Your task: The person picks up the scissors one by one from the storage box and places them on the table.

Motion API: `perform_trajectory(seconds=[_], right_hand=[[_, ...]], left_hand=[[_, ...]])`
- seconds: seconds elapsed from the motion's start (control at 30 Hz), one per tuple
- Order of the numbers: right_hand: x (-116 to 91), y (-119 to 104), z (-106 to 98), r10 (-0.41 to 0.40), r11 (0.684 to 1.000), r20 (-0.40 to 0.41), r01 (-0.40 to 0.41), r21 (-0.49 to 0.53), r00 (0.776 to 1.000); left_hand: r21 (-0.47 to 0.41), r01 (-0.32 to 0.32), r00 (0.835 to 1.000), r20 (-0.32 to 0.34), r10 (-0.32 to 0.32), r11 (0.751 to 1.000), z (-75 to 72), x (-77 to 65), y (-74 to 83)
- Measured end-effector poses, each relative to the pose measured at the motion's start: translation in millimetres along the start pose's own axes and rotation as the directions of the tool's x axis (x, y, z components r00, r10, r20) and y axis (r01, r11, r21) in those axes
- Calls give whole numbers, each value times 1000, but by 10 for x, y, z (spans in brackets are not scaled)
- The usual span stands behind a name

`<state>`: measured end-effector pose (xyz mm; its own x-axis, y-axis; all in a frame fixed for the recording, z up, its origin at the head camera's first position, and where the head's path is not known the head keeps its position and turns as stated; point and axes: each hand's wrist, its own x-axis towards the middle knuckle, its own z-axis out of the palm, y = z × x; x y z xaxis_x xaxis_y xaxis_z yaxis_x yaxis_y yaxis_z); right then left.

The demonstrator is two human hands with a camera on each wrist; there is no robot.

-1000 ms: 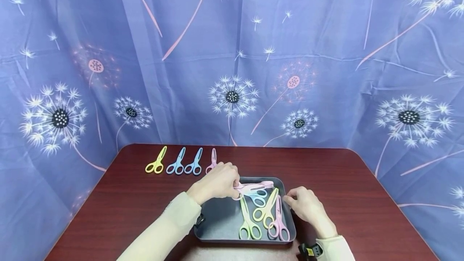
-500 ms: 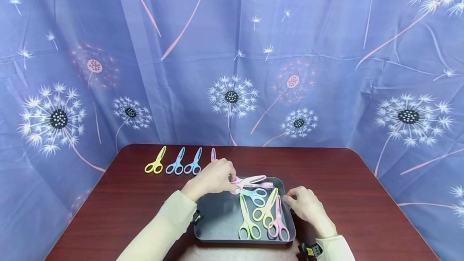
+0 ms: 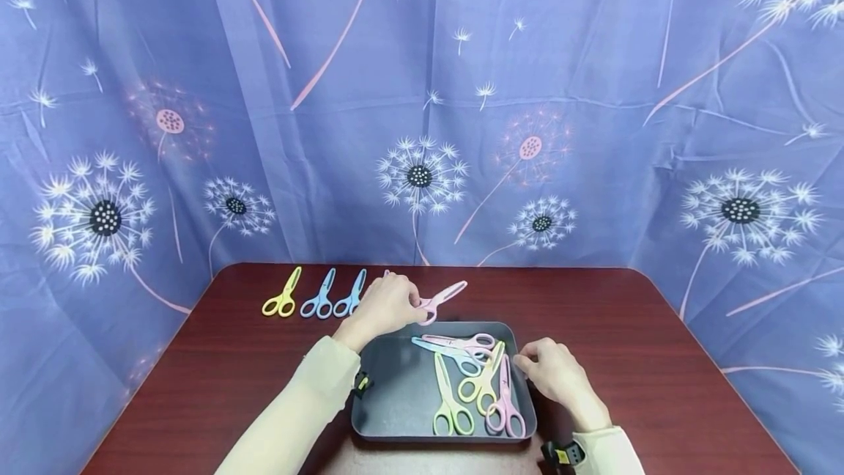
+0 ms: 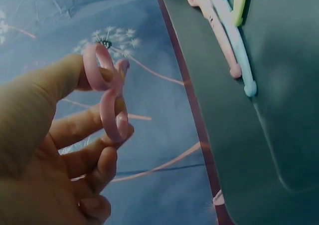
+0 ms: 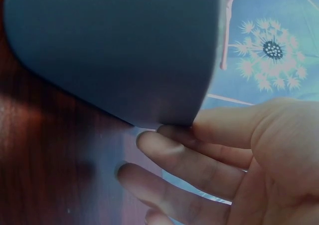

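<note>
In the head view my left hand (image 3: 387, 303) is past the tray's back edge, pinching pink scissors (image 3: 451, 291) by their handle loops, blades pointing right and away. The left wrist view shows the thumb and fingers at the pink loops (image 4: 113, 119). Below lies a dark grey tray (image 3: 395, 402) with several scissors: a pink pair (image 3: 455, 341) across a light blue pair (image 3: 437, 347), a light green pair (image 3: 445, 380), a yellow pair (image 3: 486, 381) and another pink pair (image 3: 505, 394). My right hand (image 3: 560, 378) holds the tray's right rim between thumb and fingers.
Along the back left of the dark red table (image 3: 198, 358) stand a yellow pair of scissors (image 3: 286, 297) and two blue pairs (image 3: 321, 300). One more pink pair (image 3: 387, 272) is nearly hidden behind my left hand. A blue dandelion curtain (image 3: 330, 145) hangs behind.
My left hand has lifted the pink scissors out of the tray and carried them back beyond its rear edge, swinging the blades upward. The right hand stays at the rim.
</note>
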<state>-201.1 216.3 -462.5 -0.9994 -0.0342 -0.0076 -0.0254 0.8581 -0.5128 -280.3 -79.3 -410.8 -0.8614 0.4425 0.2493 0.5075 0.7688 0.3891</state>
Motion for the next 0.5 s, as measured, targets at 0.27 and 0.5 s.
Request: perform_trajectory(seconds=[0.27, 0.5], right_hand=[[-10, -6, -11, 13, 1000, 2, -13, -1, 1000], [-14, -18, -5, 24, 1000, 5, -24, 1, 1000]], left_hand=[[35, 141, 989, -55, -139, 989, 11, 168, -115], [112, 233, 973, -21, -232, 966, 144, 303, -240]])
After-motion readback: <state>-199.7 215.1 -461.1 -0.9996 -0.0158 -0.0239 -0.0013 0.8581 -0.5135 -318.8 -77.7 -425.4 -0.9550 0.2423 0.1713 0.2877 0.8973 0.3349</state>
